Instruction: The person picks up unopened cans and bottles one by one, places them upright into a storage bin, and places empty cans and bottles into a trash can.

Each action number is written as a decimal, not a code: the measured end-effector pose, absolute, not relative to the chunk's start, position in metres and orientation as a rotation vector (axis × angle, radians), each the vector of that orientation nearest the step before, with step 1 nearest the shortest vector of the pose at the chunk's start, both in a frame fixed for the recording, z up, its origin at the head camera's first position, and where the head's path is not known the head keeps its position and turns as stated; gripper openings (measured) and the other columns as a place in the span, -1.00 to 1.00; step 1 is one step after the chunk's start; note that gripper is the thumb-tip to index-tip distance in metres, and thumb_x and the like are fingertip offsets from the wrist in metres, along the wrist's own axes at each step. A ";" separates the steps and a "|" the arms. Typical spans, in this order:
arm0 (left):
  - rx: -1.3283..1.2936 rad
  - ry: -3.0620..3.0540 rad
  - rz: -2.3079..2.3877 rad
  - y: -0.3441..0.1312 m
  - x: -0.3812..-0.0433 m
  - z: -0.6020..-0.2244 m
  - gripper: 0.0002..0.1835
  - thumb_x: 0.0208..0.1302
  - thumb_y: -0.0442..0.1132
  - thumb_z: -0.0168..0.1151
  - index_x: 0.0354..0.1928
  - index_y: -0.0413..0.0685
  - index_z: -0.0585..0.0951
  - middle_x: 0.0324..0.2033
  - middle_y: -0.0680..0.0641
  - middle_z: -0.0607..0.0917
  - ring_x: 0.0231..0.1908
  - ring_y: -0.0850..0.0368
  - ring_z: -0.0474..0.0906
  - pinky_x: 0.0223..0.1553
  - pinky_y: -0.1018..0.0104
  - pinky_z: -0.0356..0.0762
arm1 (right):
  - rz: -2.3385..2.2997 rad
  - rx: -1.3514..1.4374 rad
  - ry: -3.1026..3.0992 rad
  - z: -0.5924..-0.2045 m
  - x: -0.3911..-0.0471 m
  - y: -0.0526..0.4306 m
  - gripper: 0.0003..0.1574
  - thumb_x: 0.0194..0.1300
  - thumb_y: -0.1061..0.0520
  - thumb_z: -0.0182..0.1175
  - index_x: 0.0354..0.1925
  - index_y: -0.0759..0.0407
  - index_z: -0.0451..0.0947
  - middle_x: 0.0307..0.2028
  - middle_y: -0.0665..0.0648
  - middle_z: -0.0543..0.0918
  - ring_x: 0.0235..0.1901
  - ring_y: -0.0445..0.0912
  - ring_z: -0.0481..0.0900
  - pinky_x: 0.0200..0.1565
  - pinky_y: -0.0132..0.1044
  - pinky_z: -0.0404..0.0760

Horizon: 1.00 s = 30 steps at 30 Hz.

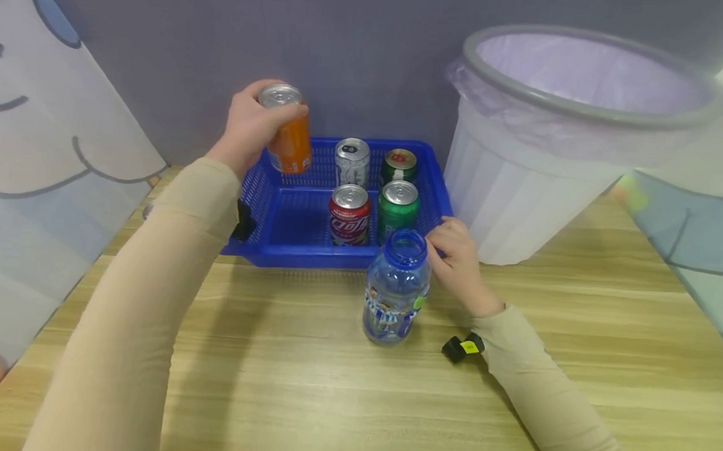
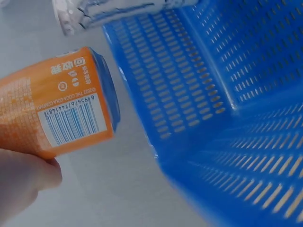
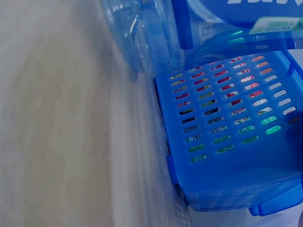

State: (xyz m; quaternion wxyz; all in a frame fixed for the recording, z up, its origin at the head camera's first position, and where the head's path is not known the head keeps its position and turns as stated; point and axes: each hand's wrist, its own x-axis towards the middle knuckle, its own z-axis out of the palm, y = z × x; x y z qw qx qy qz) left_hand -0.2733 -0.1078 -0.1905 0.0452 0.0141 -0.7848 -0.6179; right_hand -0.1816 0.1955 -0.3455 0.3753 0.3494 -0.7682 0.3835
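Note:
My left hand (image 1: pixel 251 123) grips an orange drink can (image 1: pixel 291 145) around its upper part, over the back left of a blue plastic basket (image 1: pixel 293 255). The can's barcode and base face the left wrist camera. At the basket's front right corner, my right hand (image 1: pixel 457 260) holds the rim with curled fingers. A clear blue plastic bottle (image 1: pixel 398 287), its mouth uncapped, stands on the table just left of that hand. Inside the basket stand a white can (image 1: pixel 352 163), a dark green can with a gold top (image 1: pixel 398 166), a red can (image 1: pixel 350 218) and a green can (image 1: pixel 398 210).
A tall white bin (image 1: pixel 502 184) with a grey rim and purple liner stands right of the basket. A grey wall (image 1: pixel 369 57) rises behind it. The wooden table (image 1: pixel 306 384) extends in front, with cartoon-printed panels (image 1: pixel 42 191) at the sides.

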 end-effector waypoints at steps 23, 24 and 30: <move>0.184 -2.706 -1.523 -0.106 -0.289 -0.230 -0.29 0.08 0.07 0.32 0.25 -0.05 0.41 0.11 -0.11 0.51 0.04 0.04 0.46 0.11 0.14 0.48 | 0.987 0.880 -1.974 -0.343 -0.178 0.196 -0.33 0.44 -0.08 -0.06 -0.68 0.29 0.52 -0.61 0.20 0.62 -0.46 0.07 0.46 0.05 0.12 0.35; 0.152 -2.724 -1.507 -0.105 -0.289 -0.232 -0.30 0.08 0.07 0.32 0.24 -0.07 0.41 0.11 -0.13 0.51 0.03 0.02 0.46 0.11 0.14 0.47 | 0.993 0.884 -1.967 -0.343 -0.177 0.196 -0.34 0.44 -0.07 -0.05 -0.67 0.30 0.53 -0.61 0.20 0.62 -0.46 0.08 0.47 0.05 0.14 0.35; 0.074 -2.805 -1.466 -0.103 -0.287 -0.246 -0.31 0.12 0.07 0.30 0.20 -0.18 0.39 0.09 -0.20 0.52 0.03 -0.04 0.48 0.11 0.08 0.48 | 1.006 0.907 -1.939 -0.345 -0.177 0.195 -0.39 0.42 -0.02 -0.02 -0.65 0.31 0.55 -0.61 0.20 0.63 -0.46 0.08 0.48 0.01 0.17 0.35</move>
